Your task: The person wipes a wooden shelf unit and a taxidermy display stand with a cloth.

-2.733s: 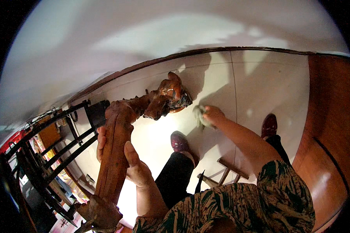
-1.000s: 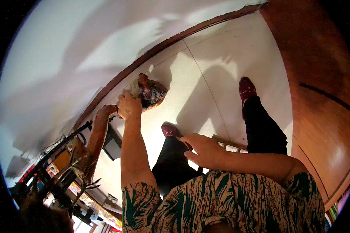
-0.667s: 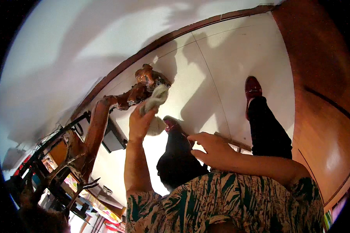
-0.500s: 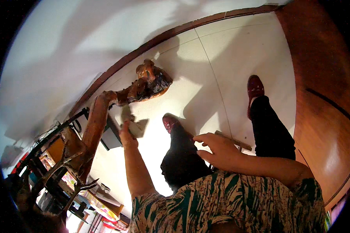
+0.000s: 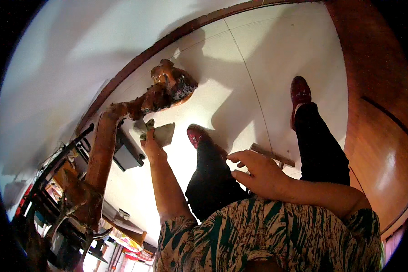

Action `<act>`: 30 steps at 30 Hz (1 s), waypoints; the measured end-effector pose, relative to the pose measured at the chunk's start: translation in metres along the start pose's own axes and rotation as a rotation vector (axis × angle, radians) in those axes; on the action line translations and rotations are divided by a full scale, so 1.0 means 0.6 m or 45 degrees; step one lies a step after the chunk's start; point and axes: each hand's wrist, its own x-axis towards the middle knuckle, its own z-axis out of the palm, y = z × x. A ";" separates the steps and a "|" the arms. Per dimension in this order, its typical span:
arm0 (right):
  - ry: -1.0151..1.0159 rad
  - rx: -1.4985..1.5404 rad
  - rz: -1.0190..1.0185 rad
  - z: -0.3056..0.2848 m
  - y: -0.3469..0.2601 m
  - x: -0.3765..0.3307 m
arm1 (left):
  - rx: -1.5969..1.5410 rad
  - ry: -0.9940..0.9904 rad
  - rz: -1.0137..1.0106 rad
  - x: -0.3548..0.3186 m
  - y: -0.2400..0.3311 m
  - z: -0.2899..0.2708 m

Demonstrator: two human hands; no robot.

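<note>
A grey-green cloth [image 5: 164, 133] is gripped in my left hand [image 5: 151, 146], one corner hanging out to the right. That hand is just right of a tall polished driftwood trunk [image 5: 102, 149], below its bend. The trunk's knobbly, glossy root end [image 5: 167, 86] shows farther up, dark and rough on one side. Between cloth and wood I see no clear contact. My right hand [image 5: 260, 174] hovers in front of my body, fingers loosely curved and apart, with nothing in it.
A small wooden stool [image 5: 276, 156] is partly hidden behind my right hand. A brown wooden panel [image 5: 376, 81] rises on the right. The white wall [image 5: 77, 59] with its dark skirting runs along the left. Beside the trunk are a dark-framed box [image 5: 128, 154] and a cluttered black rack [image 5: 45, 181].
The cloth in my left hand shows more spread out, and the hand is farther from the trunk's upright part. The view has shifted slightly. My right hand keeps its pose.
</note>
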 end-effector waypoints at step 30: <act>0.295 -0.137 -0.513 -0.011 0.093 0.002 | -0.937 -0.802 0.091 -0.271 0.182 -0.064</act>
